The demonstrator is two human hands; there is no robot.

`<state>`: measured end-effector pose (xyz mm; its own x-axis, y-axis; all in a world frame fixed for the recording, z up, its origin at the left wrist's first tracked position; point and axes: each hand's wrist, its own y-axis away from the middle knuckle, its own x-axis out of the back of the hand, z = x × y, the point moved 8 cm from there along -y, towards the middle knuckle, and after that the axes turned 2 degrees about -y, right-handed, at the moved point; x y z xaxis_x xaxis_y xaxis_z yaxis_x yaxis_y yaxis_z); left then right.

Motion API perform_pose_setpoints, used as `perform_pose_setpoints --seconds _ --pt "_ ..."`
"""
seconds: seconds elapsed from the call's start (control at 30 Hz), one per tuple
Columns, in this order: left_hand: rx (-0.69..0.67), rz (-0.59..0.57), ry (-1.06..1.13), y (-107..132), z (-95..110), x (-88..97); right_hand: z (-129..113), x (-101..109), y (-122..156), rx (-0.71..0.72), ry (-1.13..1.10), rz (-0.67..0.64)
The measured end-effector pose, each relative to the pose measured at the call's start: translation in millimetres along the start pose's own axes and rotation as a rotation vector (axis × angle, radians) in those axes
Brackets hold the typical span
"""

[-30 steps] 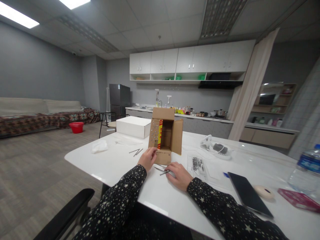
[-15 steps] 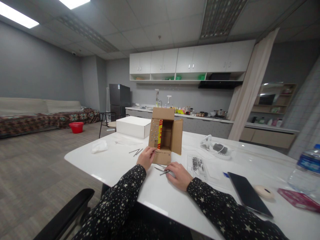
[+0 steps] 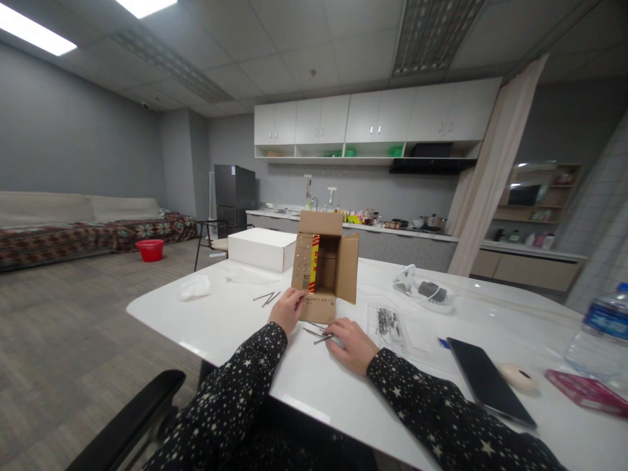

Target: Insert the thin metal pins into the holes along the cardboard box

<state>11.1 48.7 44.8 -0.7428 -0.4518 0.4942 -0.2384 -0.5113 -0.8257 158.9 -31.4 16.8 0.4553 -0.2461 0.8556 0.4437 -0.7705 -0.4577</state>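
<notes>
An open cardboard box stands on the table, its opening facing me. Rows of small holes and dots mark its left flap and lower flap. My left hand is closed in a pinch at the left edge of the lower flap; whatever sits between its fingertips is too small to make out. My right hand rests on the table with thumb and fingers apart, over a few thin metal nails. Several more nails lie left of the box.
Behind stands a white box, with crumpled plastic at left. On the right are a clear case of small dark hardware, a white corded device, a phone, a pink case and a water bottle.
</notes>
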Motion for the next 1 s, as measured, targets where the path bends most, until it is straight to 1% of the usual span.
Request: perform_pose_setpoints --seconds 0.37,0.53,0.73,0.87,1.0 --pt "-0.020 -0.078 -0.051 0.4 -2.7 -9.7 -0.5 -0.3 -0.2 0.008 0.005 0.005" --pt "-0.064 -0.101 -0.025 1.8 2.0 -14.2 -1.1 -0.3 -0.2 0.009 0.007 0.000" --pt "-0.082 -0.106 -0.018 1.7 8.9 -13.3 -0.4 -1.2 -0.4 0.006 -0.008 -0.001" --pt "-0.083 -0.111 -0.020 1.7 7.8 -14.0 1.0 -2.7 -0.3 0.015 -0.014 0.003" --pt "-0.048 -0.098 -0.037 0.5 4.9 -11.0 0.0 -1.3 -0.2 0.016 -0.009 0.003"
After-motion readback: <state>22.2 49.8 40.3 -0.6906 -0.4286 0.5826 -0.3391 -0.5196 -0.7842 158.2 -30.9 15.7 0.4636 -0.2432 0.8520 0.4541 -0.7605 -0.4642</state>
